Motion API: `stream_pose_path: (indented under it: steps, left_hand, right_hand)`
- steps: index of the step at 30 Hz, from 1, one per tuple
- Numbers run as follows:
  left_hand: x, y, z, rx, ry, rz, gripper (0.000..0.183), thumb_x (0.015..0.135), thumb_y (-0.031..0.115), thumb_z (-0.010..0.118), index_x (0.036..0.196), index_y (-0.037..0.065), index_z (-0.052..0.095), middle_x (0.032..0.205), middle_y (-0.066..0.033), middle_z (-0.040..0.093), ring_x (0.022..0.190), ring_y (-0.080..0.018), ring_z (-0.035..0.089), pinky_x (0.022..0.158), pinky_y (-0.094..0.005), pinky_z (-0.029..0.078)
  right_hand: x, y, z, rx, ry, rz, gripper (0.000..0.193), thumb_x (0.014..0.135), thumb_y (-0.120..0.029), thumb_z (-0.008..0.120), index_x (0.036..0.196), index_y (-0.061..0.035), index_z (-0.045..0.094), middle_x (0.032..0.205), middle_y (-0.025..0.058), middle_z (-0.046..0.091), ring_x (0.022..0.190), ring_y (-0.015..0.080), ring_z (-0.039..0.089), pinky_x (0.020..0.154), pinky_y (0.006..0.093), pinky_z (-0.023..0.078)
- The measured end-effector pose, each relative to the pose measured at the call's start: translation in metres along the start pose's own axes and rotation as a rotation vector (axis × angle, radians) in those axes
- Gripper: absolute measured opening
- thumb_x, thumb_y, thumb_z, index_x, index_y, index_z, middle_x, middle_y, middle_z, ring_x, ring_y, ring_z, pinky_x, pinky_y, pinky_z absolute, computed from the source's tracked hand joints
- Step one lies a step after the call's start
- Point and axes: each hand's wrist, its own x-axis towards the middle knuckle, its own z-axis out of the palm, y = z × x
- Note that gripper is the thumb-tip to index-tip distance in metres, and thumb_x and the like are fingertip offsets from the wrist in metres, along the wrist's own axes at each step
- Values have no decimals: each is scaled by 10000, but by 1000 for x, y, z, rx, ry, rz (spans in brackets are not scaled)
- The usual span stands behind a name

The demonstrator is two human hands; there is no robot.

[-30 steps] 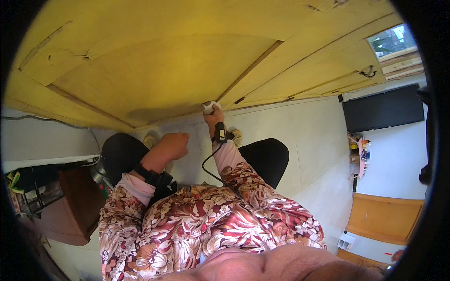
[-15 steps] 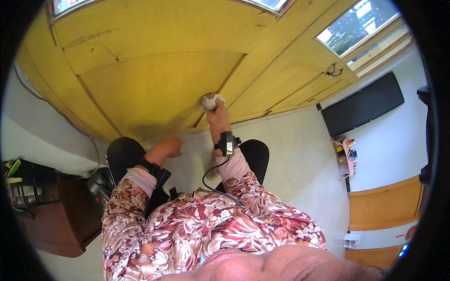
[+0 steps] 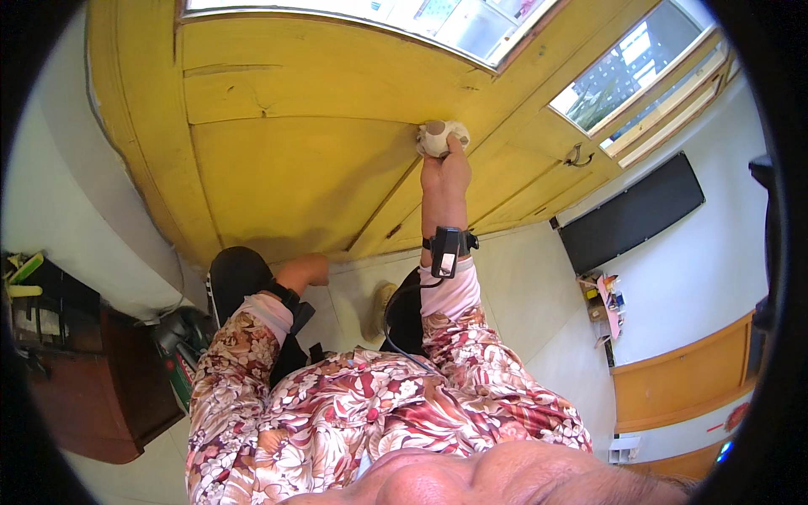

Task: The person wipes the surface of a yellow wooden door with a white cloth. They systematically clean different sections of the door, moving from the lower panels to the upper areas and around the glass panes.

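My right hand (image 3: 449, 161) is wrapped round the cloth (image 3: 427, 144), best pressed flat against the door (image 3: 295, 168); my left hand (image 3: 313, 269) appears curled, contents indeterminable.

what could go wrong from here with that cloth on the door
The white cloth, bunched in the right hand, might catch on the panel edging of the yellow door, which runs right beside it.
The black cable loops slack below the right wrist, so it could snag on a knee.
The right arm is stretched out while the left hand is off the door, so balance may suffer.
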Motion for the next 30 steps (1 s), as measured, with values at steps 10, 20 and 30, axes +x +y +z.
stream_pose_path:
  steps: [10,20,30]
  left_hand:
    - [6,22,-7,-41,38,57,271,718,191,709,893,-12,749,934,-239,716,834,-414,687,738,-498,543]
    - [19,16,9,-34,60,89,272,729,180,712,922,-5,762,957,-235,722,857,-406,693,759,-494,549]
    - [9,12,21,-158,222,99,269,699,145,683,909,-3,763,942,-228,729,858,-414,694,751,-497,555]
  right_hand:
    - [-27,6,10,19,-102,63,338,1008,-60,560,1333,13,508,1305,136,599,1158,288,625,969,434,537]
    - [-93,36,45,-3,-227,284,299,1017,-66,545,1301,26,538,1290,130,621,1170,272,630,997,412,536]
    - [-152,69,93,-53,-370,488,331,1021,-58,512,1342,23,504,1339,136,590,1233,294,594,1074,460,497]
